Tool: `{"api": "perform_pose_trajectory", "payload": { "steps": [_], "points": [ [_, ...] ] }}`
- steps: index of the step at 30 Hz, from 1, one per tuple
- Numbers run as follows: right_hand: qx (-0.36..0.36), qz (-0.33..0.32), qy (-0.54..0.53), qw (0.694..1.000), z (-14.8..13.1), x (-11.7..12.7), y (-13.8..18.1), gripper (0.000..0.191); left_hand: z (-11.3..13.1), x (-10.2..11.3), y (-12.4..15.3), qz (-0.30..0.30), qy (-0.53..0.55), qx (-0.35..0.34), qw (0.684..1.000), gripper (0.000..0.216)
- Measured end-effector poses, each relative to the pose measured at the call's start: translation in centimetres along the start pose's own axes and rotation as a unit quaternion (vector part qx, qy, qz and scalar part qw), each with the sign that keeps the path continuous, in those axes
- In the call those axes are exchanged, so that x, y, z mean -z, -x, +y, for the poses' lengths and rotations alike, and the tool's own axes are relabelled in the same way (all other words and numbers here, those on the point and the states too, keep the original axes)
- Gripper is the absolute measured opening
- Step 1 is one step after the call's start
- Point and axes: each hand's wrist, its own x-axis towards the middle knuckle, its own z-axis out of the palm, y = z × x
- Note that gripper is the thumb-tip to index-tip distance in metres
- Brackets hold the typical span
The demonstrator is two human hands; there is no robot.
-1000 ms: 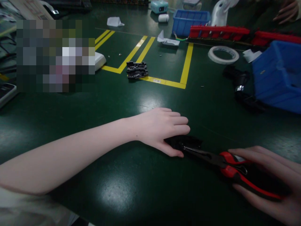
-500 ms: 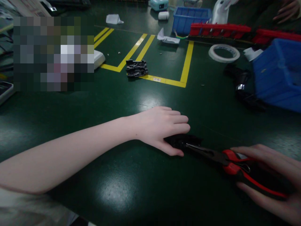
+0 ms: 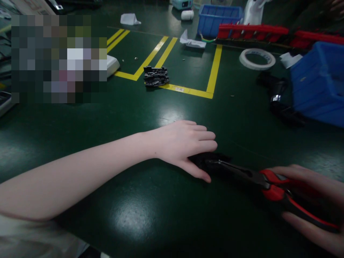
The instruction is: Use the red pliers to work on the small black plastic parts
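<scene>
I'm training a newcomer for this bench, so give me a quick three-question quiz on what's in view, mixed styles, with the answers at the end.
1. How many blue bins show on the table?
2. True or false: the left hand is touching the tape.
3. What does the right hand hold?
A. Red strip
B. Pliers
C. Paper

Key:
1. Two.
2. False; a black part lies between its thumb and fingers, and the tape is well away.
3. B.
</scene>
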Motion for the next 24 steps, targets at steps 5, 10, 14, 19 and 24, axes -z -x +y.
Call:
{"api": "perform_pose_trajectory", "payload": {
  "steps": [5,10,14,19,24],
  "points": [
    [0.013,-0.004,0.014,1.0,0.13,0.02,0.18,0.051,-0.08,-0.02,-0.06,0.005,-0.008,-0.005,1.0,0.052],
    [0.01,-0.015,0.006,1.0,0.24,0.0,0.16,0.052,-0.06,-0.03,-0.08,-0.003,-0.012,-0.005,1.0,0.055],
    [0.014,-0.016,0.008,1.0,0.21,0.0,0.1,0.053,-0.08,0.0,-0.06,-0.011,-0.014,0.0,1.0,0.056],
    [0.024,-0.011,0.011,1.0,0.25,0.01,0.2,0.053,-0.11,0.03,0.0,-0.013,-0.019,0.002,1.0,0.058],
    [0.018,-0.008,0.008,1.0,0.22,-0.11,0.31,0.052,-0.1,0.04,0.02,-0.004,-0.02,-0.006,1.0,0.059]
  ]
}}
